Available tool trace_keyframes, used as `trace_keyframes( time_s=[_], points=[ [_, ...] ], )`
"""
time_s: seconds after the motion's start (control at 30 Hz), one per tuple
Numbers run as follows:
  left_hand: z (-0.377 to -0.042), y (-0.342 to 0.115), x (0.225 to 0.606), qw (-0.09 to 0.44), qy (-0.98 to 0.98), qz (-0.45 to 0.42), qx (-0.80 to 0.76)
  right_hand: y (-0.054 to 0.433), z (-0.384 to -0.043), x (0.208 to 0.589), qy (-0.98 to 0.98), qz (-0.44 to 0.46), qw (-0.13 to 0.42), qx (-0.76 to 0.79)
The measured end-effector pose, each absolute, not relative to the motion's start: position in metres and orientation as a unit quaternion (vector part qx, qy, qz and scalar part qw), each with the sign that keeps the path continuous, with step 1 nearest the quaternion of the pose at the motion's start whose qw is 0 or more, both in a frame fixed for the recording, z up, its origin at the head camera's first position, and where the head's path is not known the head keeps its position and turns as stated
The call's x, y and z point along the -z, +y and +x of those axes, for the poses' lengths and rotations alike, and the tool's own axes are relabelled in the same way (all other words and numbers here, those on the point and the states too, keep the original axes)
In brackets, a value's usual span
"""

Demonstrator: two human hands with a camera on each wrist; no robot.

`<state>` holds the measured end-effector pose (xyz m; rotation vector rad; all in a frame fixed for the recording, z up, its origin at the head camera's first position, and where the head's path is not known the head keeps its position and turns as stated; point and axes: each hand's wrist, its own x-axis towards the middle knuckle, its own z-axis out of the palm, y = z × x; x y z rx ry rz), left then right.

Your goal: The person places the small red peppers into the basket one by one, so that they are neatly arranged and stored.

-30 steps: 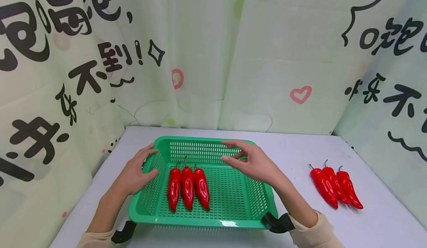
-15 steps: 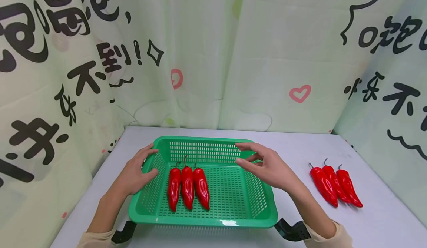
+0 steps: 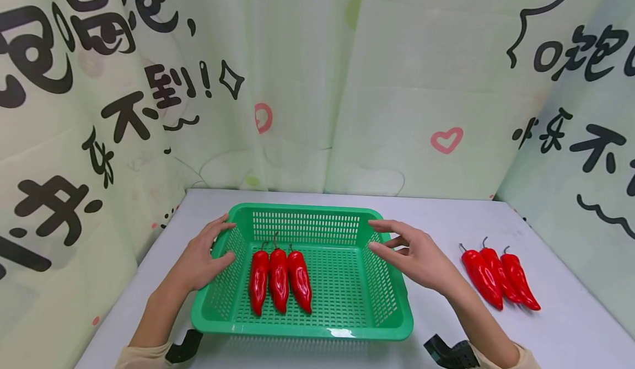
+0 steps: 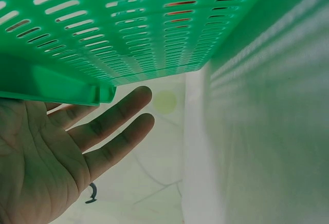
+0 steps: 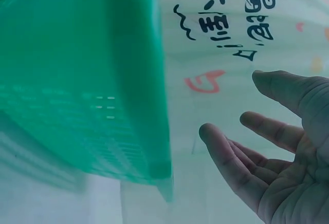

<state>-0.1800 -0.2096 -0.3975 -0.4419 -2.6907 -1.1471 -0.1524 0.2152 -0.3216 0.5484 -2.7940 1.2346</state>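
Note:
A green plastic basket (image 3: 337, 303) with slotted walls stands on the table, and three glossy red chili peppers (image 3: 278, 281) lie side by side in its left half. My left hand (image 3: 203, 256) is at the basket's left rim, with the thumb spread toward the inside. In the left wrist view, the fingers (image 4: 118, 113) of that hand stretch out straight below the rim. At the right back corner, my right hand (image 3: 412, 250) hovers with nothing in it. Its fingers (image 5: 231, 170) are apart from the rim in the right wrist view, loosely bent and spread from the thumb.
Three more red chili peppers (image 3: 498, 275) lie together on the white table (image 3: 436, 220), right of the basket. A pale green curtain (image 3: 387, 82) with black characters and hearts hangs around the table. A black strap (image 3: 451, 352) sits at the right wrist.
My right hand has moved rightward from above the basket's back part to its right rim, with its fingers staying loosely bent. The left hand, basket and peppers have stayed in place.

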Motion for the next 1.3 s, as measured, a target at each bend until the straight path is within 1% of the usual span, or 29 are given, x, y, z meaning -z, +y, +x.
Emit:
trace_keyframes(
  time_s=[0.73,1.3],
  points=[
    [-0.18,-0.209,0.398,0.093,-0.908,-0.15,0.38,0.25,-0.142,0.328,-0.921,0.127,0.045,-0.366],
    [-0.179,-0.209,0.397,0.09,-0.907,-0.15,0.382,0.273,-0.145,0.34,-0.932,0.088,0.038,-0.351]
  ],
)
